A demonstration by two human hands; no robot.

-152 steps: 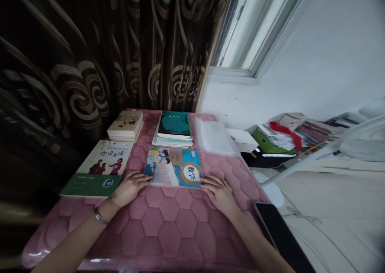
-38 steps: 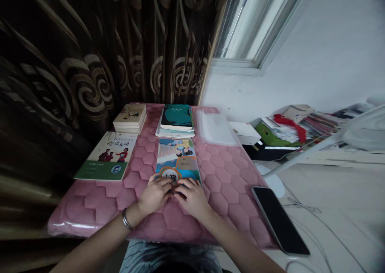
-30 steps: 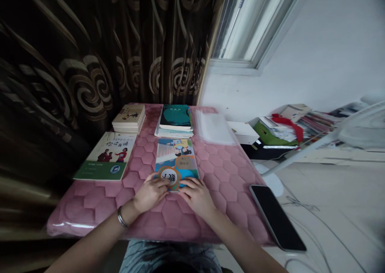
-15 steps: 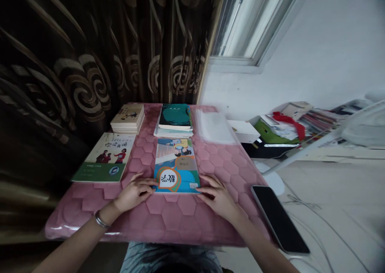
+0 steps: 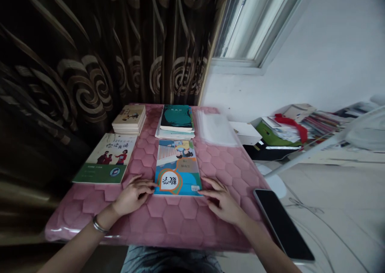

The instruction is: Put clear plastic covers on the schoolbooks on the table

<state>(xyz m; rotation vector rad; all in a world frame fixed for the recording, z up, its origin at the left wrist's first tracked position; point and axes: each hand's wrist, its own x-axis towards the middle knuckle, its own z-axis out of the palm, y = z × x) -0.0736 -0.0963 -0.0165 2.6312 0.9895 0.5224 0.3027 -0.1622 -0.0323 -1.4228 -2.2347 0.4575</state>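
Observation:
A blue mathematics textbook (image 5: 178, 168) lies flat on the pink padded table cover, its title upside down. My left hand (image 5: 134, 194) rests at the book's lower left corner, a fingertip against the edge and the other fingers loosely bent. At the lower right corner my right hand (image 5: 221, 198) touches the book with spread fingertips. Behind the book is a pile of books topped by a dark teal one (image 5: 177, 117). To the left lies a green and white book (image 5: 106, 158), with a stack of small tan books (image 5: 129, 119) behind it.
Clear plastic sleeves (image 5: 215, 129) lie at the back right of the table (image 5: 168, 225). A dark-screened tablet (image 5: 284, 225) is at the right edge, near my right forearm. Beyond are a white box (image 5: 246, 133), a lamp base (image 5: 272, 180) and piled papers. A patterned curtain (image 5: 99, 44) hangs behind.
The view has shifted slightly. Both hands remain at the textbook's near corners, and the fingers of my right hand look a little more spread. The other books have not moved.

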